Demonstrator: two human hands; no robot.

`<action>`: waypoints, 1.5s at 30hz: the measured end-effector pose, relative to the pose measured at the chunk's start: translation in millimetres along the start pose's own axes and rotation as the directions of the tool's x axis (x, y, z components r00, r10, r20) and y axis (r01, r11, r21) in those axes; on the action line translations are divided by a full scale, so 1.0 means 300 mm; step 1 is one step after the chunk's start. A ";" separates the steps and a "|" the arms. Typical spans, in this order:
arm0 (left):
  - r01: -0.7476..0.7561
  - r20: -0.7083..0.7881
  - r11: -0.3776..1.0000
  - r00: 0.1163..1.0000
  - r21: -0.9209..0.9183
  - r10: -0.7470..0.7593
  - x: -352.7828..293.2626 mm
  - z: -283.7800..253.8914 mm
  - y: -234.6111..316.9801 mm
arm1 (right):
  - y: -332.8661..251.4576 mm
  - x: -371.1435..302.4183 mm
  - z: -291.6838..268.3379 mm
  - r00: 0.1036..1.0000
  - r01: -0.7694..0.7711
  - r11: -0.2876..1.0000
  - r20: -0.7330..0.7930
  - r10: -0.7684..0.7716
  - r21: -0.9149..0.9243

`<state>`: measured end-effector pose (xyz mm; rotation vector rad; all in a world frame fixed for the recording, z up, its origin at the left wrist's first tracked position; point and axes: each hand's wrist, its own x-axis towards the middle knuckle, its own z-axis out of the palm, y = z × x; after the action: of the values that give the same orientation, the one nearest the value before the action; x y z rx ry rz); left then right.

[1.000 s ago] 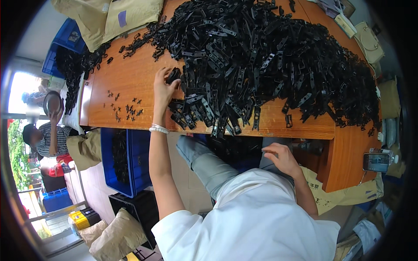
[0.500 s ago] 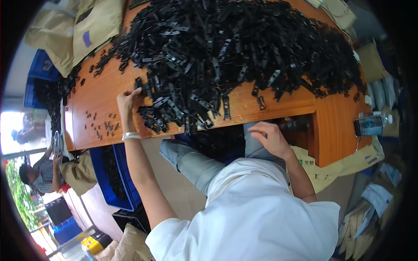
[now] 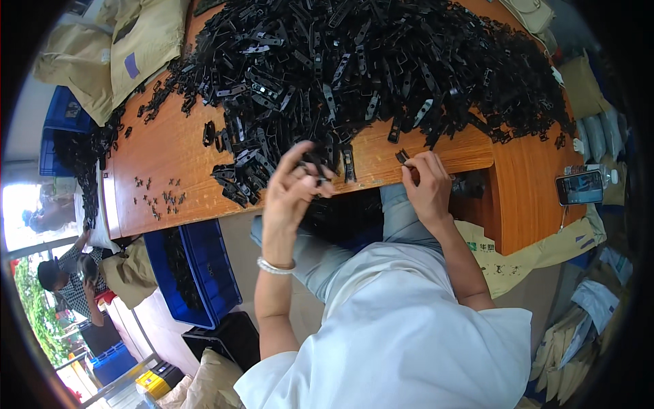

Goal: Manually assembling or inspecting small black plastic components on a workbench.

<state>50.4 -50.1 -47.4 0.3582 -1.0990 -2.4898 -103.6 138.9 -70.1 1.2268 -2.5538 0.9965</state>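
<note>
A big heap of long, narrow black plastic clip-like parts [image 3: 327, 75] covers the back of the wooden table [image 3: 146, 157]. My left hand [image 3: 289, 180] is raised over the front edge of the heap, fingers curled round a black clip-like part [image 3: 315, 161]; the fingers hide much of it. At the table's front edge, my right hand [image 3: 427, 185] pinches a short black part [image 3: 402, 157] between thumb and fingertips. Several tiny dark pieces [image 3: 160, 198] lie scattered on the left of the table.
Blue crates holding black parts stand at the left, one [image 3: 221, 273] below the table edge. A phone [image 3: 579, 187] is at the right edge. Brown sacks [image 3: 143, 61] lie at the back left. A person [image 3: 75, 283] sits at the far left.
My left hand has left the small row of parts at the left and come right, now with a black part in it. My right hand has moved forward from my lap to the table edge.
</note>
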 end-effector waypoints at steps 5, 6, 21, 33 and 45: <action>0.033 0.099 0.997 0.995 -0.066 -0.027 -0.002 0.093 -0.099 | -0.130 0.025 -0.107 0.999 0.018 0.877 0.019 -0.031 0.480; 0.003 0.118 1.000 0.993 -0.016 -0.001 0.000 0.106 -0.105 | -0.144 0.032 -0.110 0.986 0.160 0.848 -0.044 -0.160 0.506; 0.195 0.142 0.954 0.963 0.230 -0.231 0.091 0.204 -0.185 | -0.049 -0.010 -0.130 0.960 0.272 0.892 -0.160 -0.229 0.360; -0.246 0.314 -0.209 0.853 0.946 0.416 0.191 0.212 -0.296 | 0.059 -0.029 -0.098 0.906 -0.337 0.617 0.068 0.417 0.711; 0.289 -0.121 0.887 0.957 0.361 -0.262 0.110 0.216 -0.197 | -0.012 0.001 -0.079 0.907 -0.386 0.590 0.172 0.385 0.709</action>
<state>-18.4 13.4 -51.4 0.7540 -1.5975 -2.4655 -104.8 151.7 -49.9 0.7345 -2.5238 2.2919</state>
